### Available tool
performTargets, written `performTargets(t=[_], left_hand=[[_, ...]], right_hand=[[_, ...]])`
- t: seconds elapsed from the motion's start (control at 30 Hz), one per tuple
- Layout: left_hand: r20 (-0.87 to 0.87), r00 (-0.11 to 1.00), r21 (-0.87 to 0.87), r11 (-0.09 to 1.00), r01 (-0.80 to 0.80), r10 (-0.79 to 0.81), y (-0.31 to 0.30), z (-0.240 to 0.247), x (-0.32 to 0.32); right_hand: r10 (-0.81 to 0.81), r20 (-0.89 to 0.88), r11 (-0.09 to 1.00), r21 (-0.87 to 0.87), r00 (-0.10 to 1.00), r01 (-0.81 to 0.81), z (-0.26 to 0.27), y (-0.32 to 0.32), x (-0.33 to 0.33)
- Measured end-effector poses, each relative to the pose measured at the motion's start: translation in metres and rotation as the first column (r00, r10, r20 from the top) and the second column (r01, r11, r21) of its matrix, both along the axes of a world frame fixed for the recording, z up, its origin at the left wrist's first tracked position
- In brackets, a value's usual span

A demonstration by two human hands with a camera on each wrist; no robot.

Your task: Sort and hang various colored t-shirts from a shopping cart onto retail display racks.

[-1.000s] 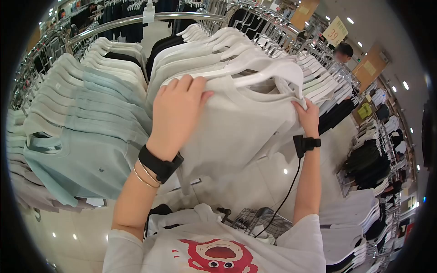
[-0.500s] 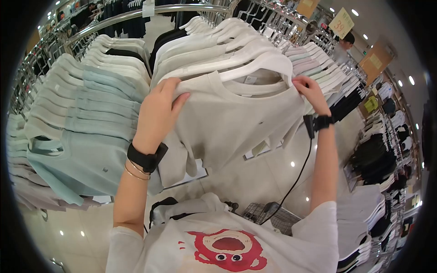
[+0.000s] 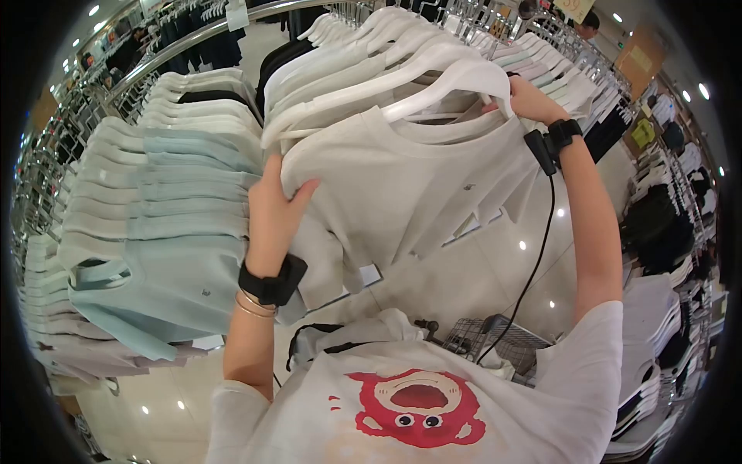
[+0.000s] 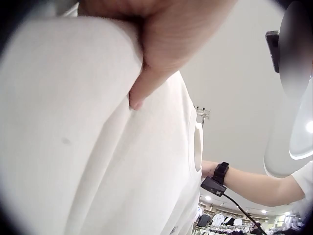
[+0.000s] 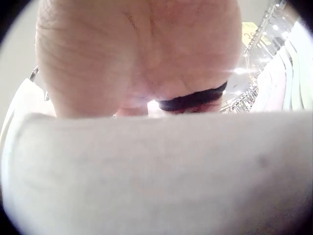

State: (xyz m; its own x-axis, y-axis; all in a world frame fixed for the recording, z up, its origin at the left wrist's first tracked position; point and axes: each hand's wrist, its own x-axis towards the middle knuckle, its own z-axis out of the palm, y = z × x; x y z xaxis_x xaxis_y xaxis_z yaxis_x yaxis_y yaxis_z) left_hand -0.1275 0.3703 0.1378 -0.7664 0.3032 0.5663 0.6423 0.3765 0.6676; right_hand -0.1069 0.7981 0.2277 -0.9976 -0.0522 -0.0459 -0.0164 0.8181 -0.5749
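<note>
Off-white shirt (image 3: 386,185) hangs lengthwise downward, neckline (image 3: 437,148) up, pinched by left hand (image 3: 272,213), grip of right hand (image 3: 533,102) unclear.

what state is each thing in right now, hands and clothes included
front pale top: on its hanger, folds down the front
white hanger: inside the front top's neck, tilted
light blue tops: hung in a close row
left hand: gripping the front top's shoulder
right hand: at the other shoulder, fingers partly hidden
left wristband: fastened
black cable: plugged end hidden, hanging in a curve
</note>
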Motion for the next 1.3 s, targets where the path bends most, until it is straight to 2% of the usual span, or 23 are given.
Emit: performTargets(t=[0.03, 0.1, 0.17, 0.23, 0.3, 0.37, 0.43, 0.5, 0.6, 0.63, 0.67, 0.7, 0.77, 0.83, 0.9, 0.93, 0.97, 1.07, 1.1, 1.17, 1.2, 1.23, 1.3], left_hand=[[0.049, 0.999, 0.041, 0.999, -0.012, 0.01, -0.002, -0.008, 0.001], [0.108, 0.994, 0.033, 0.999, -0.008, 0.004, -0.006, -0.022, 0.006], [0.175, 0.985, 0.027, 1.0, 0.005, -0.01, -0.01, -0.043, 0.009], [0.178, 0.981, 0.043, 0.997, 0.064, -0.071, -0.016, -0.073, 0.009], [0.184, 0.98, -0.076, 0.994, 0.084, -0.069, -0.023, -0.108, 0.009], [0.184, 0.979, -0.211, 0.969, 0.126, -0.087, -0.033, -0.144, 0.01], [0.284, 0.955, -0.376, 0.906, 0.196, -0.089, -0.042, -0.182, 0.013], [0.348, 0.93, -0.423, 0.867, 0.265, -0.114, -0.048, -0.208, 0.017], [0.54, 0.839, -0.511, 0.764, 0.395, -0.073, -0.053, -0.23, 0.022], [0.637, 0.771, -0.55, 0.712, 0.437, 0.019, -0.054, -0.238, 0.021], [0.535, 0.829, -0.695, 0.471, 0.543, -0.165, -0.072, -0.287, 0.006], [0.548, 0.808, -0.692, 0.426, 0.583, -0.215, -0.076, -0.297, 0.005], [0.93, 0.365, -0.345, 0.267, 0.9, -0.028, -0.064, -0.306, 0.003], [0.913, 0.375, -0.365, 0.091, 0.927, -0.161, -0.021, -0.25, 0.032], [0.671, 0.511, -0.323, 0.408, 0.854, -0.537, 0.022, -0.202, 0.067], [0.505, 0.525, -0.277, 0.447, 0.85, -0.685, 0.041, -0.18, 0.081], [0.314, 0.521, -0.213, 0.475, 0.854, -0.794, 0.06, -0.162, 0.096], [0.289, 0.25, -0.227, 0.187, 0.956, -0.924, 0.098, -0.117, 0.134], [0.294, 0.217, -0.229, 0.152, 0.961, -0.931, 0.103, -0.112, 0.145], [0.901, -0.164, 0.111, -0.153, 0.982, -0.401, 0.112, -0.107, 0.163], [0.978, -0.158, 0.151, -0.064, 0.986, -0.133, 0.114, -0.11, 0.163], [0.978, -0.158, 0.147, -0.082, 0.986, -0.135, 0.111, -0.122, 0.164], [0.862, -0.081, 0.069, -0.044, 0.997, -0.501, 0.097, -0.151, 0.158]], right_hand=[[-0.009, -0.002, 1.0, -0.01, 1.0, 0.009, -0.001, 0.003, 0.005], [-0.148, -0.362, 0.978, 0.083, 0.92, 0.19, -0.004, 0.008, 0.017], [-0.211, -0.388, 0.96, 0.089, 0.897, 0.265, 0.015, 0.01, 0.036], [-0.151, -0.732, 0.929, 0.125, 0.664, 0.349, 0.023, 0.036, 0.052], [-0.339, -0.691, 0.888, -0.011, 0.639, 0.46, 0.039, 0.08, 0.082], [-0.434, -0.805, 0.732, -0.054, 0.403, 0.68, 0.055, 0.078, 0.137], [-0.585, -0.748, 0.424, 0.045, 0.312, 0.904, 0.071, 0.084, 0.206], [-0.559, -0.807, 0.292, 0.025, 0.192, 0.956, 0.062, 0.1, 0.284], [-0.611, -0.791, 0.033, -0.001, 0.019, 0.999, 0.041, 0.02, 0.373], [-0.633, -0.774, -0.026, -0.004, -0.019, 1.0, 0.026, 0.01, 0.412], [-0.668, -0.735, -0.19, 0.018, -0.116, 0.982, 0.008, -0.013, 0.444], [-0.677, -0.724, -0.213, 0.018, -0.135, 0.977, -0.012, -0.041, 0.466], [-0.664, -0.727, -0.429, 0.178, -0.176, 0.886, -0.061, -0.1, 0.509], [-0.809, -0.564, -0.338, 0.213, -0.168, 0.917, -0.115, -0.161, 0.535], [-0.895, -0.403, -0.214, 0.013, -0.19, 0.977, -0.16, -0.231, 0.514], [-0.939, -0.291, -0.28, 0.329, -0.186, 0.902, -0.159, -0.261, 0.486], [-0.966, -0.223, -0.213, 0.401, -0.13, 0.891, -0.171, -0.285, 0.471], [-0.981, -0.176, 0.033, 0.272, 0.083, 0.962, -0.203, -0.337, 0.42], [-0.984, -0.116, 0.109, 0.189, 0.132, 0.976, -0.201, -0.346, 0.398], [-0.965, -0.119, 0.236, 0.007, 0.235, 0.972, -0.213, -0.359, 0.37], [-0.96, 0.021, 0.278, -0.06, 0.28, 0.959, -0.208, -0.359, 0.363], [-0.965, 0.015, 0.261, -0.062, 0.263, 0.963, -0.208, -0.356, 0.37], [-0.93, -0.001, 0.347, -0.332, 0.368, 0.877, -0.208, -0.342, 0.385]])
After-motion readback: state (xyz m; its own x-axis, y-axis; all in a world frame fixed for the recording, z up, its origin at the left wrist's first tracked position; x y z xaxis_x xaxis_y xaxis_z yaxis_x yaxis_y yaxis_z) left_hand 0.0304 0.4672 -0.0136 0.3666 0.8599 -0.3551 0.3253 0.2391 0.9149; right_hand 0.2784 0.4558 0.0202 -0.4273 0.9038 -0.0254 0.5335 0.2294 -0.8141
